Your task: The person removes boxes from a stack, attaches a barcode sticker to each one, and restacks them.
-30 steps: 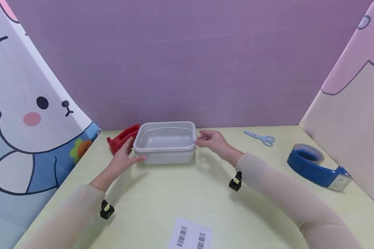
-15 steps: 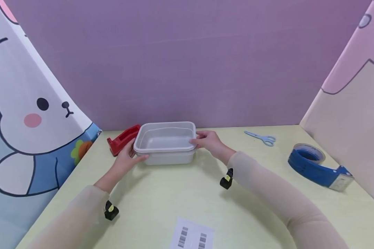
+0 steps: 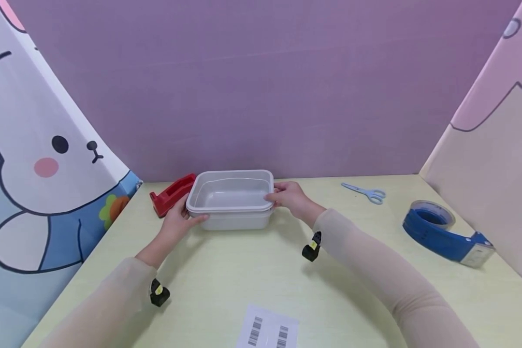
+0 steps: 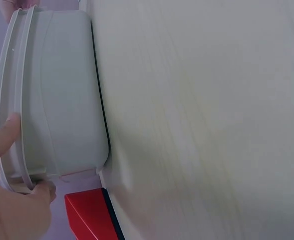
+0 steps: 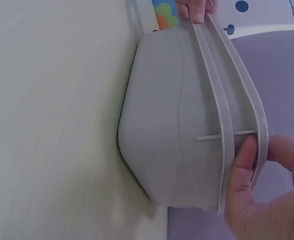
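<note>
Two pale grey-white plastic food containers stand nested at the back of the table. The upper container (image 3: 232, 191) has its rim a little above that of the lower container (image 3: 237, 221); its inside looks bare. My left hand (image 3: 176, 224) grips the lower container's rim at the left front corner, thumb in front and fingers under the rim, as the left wrist view shows. At the right side, my right hand (image 3: 297, 199) pinches the upper container's rim. Its thumb lies over the edge, and in the right wrist view a finger (image 5: 246, 155) sits between the two rims.
A red tape dispenser (image 3: 171, 195) lies close to the left hand. Light blue scissors (image 3: 365, 192) are at the back right, and a blue tape cutter (image 3: 439, 239) with a roll is farther right. A barcode sheet (image 3: 267, 328) lies at the front. A purple wall stands behind.
My right hand has moved left onto the upper container's rim and now pinches it. My left hand has shifted slightly along the corner; the containers look almost unmoved.
</note>
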Action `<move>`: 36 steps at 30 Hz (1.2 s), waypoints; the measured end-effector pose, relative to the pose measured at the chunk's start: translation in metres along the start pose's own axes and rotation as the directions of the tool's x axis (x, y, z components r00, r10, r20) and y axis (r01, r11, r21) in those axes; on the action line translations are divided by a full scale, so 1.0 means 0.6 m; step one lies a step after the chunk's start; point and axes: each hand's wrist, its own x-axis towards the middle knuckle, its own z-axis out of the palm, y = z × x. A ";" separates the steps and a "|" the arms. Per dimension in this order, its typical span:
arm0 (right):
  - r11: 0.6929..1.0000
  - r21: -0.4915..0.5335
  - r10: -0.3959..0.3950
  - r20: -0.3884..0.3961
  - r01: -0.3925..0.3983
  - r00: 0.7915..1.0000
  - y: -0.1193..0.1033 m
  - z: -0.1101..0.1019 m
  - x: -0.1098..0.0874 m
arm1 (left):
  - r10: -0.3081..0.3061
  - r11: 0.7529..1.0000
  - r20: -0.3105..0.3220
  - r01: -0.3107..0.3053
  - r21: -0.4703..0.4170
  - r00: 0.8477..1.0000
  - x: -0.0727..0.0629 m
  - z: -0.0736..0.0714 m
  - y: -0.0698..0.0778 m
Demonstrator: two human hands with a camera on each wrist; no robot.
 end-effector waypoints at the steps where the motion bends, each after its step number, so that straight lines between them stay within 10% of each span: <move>1: 1.000 0.004 0.001 0.007 -0.001 1.000 0.000 0.000 0.001 | -0.001 1.000 -0.003 0.001 -0.003 1.000 0.001 0.000 0.001; 36: 0.995 0.099 -0.027 0.010 0.025 1.000 -0.009 0.002 -0.002 | -0.049 0.999 -0.036 0.049 0.012 0.998 -0.011 0.002 0.000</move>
